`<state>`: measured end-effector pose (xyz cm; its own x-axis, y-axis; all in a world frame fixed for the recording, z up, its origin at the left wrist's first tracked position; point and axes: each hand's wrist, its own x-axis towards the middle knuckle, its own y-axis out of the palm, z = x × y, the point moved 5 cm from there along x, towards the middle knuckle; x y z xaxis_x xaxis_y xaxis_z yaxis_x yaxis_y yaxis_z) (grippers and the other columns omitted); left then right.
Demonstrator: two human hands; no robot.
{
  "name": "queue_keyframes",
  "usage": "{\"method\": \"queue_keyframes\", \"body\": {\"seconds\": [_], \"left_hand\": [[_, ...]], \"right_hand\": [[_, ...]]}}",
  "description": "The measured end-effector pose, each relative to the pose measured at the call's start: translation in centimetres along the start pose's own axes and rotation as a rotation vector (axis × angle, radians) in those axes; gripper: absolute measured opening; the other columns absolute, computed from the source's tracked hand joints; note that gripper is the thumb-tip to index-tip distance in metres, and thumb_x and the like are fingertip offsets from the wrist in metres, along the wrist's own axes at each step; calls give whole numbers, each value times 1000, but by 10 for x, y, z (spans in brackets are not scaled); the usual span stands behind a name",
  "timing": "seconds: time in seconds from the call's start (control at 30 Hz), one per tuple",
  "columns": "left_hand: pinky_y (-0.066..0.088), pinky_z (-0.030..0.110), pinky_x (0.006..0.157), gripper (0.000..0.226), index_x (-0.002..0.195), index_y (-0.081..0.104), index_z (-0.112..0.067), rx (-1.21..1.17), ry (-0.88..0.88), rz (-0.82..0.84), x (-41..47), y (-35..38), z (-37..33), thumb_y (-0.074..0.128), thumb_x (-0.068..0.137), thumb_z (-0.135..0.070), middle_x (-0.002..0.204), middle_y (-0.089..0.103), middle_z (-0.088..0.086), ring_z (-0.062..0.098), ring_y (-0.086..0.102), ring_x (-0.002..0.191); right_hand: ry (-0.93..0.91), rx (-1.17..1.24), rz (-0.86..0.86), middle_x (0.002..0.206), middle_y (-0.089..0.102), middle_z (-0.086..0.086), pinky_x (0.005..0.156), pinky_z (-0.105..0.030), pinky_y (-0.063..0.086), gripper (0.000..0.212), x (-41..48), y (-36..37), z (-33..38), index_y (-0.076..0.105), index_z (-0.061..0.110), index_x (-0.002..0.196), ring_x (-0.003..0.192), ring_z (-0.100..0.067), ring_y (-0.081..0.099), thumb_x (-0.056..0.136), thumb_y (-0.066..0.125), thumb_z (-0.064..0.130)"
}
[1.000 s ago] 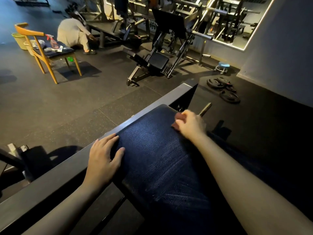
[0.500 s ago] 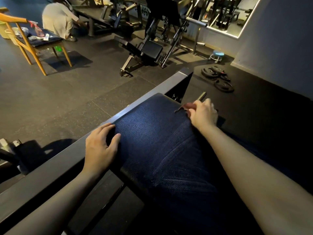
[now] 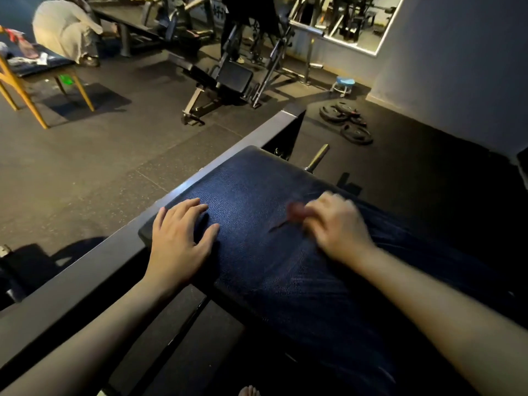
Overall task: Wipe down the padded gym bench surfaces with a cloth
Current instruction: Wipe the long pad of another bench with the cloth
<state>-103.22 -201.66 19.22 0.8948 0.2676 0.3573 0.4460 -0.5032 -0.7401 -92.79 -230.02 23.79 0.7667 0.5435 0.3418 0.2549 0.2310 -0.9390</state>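
A dark blue padded bench pad [image 3: 257, 181] runs from the middle of the view toward the lower right, with faint wipe streaks on it. My left hand [image 3: 180, 238] rests flat on the pad's left edge, fingers spread. My right hand [image 3: 337, 227] is blurred and curls around a small reddish cloth [image 3: 294, 214] that it presses on the pad near its middle. Most of the cloth is hidden under the fingers.
A grey metal frame bar [image 3: 228, 150] runs along the pad's left side. A metal peg [image 3: 318, 157] sticks out past the far end. Weight plates [image 3: 347, 121], a gym machine [image 3: 228, 81], a wooden chair [image 3: 34, 75] and a crouching person [image 3: 65, 30] lie beyond.
My right hand has drawn the cloth back from the pad's far right edge toward the middle. My left hand stays on the left edge.
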Motion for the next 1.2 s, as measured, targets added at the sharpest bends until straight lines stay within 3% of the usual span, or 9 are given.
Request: {"method": "queue_keyframes", "body": {"seconds": [0.17, 0.27, 0.37, 0.47, 0.67, 0.73, 0.93, 1.03, 1.2], "left_hand": [[25, 53, 122, 61, 123, 70, -16, 1, 27, 11, -3, 5, -6, 47, 86, -59, 138, 62, 1, 21, 53, 133], [29, 54, 120, 59, 120, 71, -13, -50, 18, -18, -1, 4, -6, 48, 86, -56, 135, 64, 5, 25, 56, 129], [35, 54, 117, 57, 121, 70, -12, -211, -43, -47, 1, 1, -1, 46, 89, -53, 133, 65, 3, 24, 56, 129], [37, 53, 115, 57, 122, 70, -12, -275, -52, -36, 3, 1, 3, 43, 92, -52, 132, 65, 2, 22, 56, 129], [29, 52, 121, 60, 121, 70, -9, -150, 7, -10, -4, 0, -3, 44, 90, -53, 132, 65, 5, 24, 55, 129], [27, 51, 122, 63, 123, 69, -9, -119, 11, 21, -3, -1, -2, 44, 89, -56, 134, 64, 7, 25, 54, 130], [24, 52, 120, 67, 125, 69, -12, -7, 106, 104, -4, 8, -20, 40, 86, -59, 138, 62, 6, 25, 51, 136], [25, 52, 121, 65, 126, 68, -16, 32, 222, 179, 2, 18, -40, 38, 88, -59, 140, 62, 3, 23, 50, 138], [24, 51, 123, 65, 131, 65, -18, 82, 296, 243, 10, 38, -56, 35, 92, -61, 145, 57, 2, 21, 45, 141]], "right_hand": [[544, 47, -54, 112, 62, -12, 95, -44, 44, 20, 55, 22, -75, 70, 15, 110, 112, -37, 54, 93, 64, 24], [267, 183, -82, 99, 64, -10, 85, -46, 48, 17, 37, 15, 27, 71, 16, 97, 96, -34, 56, 83, 64, 22], [-207, 335, 119, 96, 60, -6, 78, -39, 44, 16, -31, -7, 136, 68, 17, 98, 90, -27, 52, 83, 66, 21], [-329, 276, 127, 99, 60, -4, 77, -39, 42, 20, -40, -10, 119, 67, 19, 102, 91, -26, 55, 83, 65, 27], [522, -20, -15, 115, 60, -12, 94, -44, 47, 24, 47, 12, -73, 70, 15, 112, 111, -36, 55, 93, 64, 29], [568, -6, -25, 115, 59, -13, 95, -42, 45, 22, 43, 12, -61, 69, 11, 110, 112, -35, 53, 93, 64, 25], [-132, 281, 121, 98, 56, -7, 78, -40, 45, 15, -72, -26, 129, 65, 13, 97, 92, -26, 51, 86, 63, 23], [-280, 250, 138, 102, 59, -4, 78, -37, 44, 18, -112, -40, 116, 67, 15, 105, 90, -24, 54, 89, 66, 23], [358, -43, -27, 107, 60, -6, 89, -46, 48, 22, -48, -24, -84, 70, 19, 111, 101, -32, 58, 92, 60, 22]]}}
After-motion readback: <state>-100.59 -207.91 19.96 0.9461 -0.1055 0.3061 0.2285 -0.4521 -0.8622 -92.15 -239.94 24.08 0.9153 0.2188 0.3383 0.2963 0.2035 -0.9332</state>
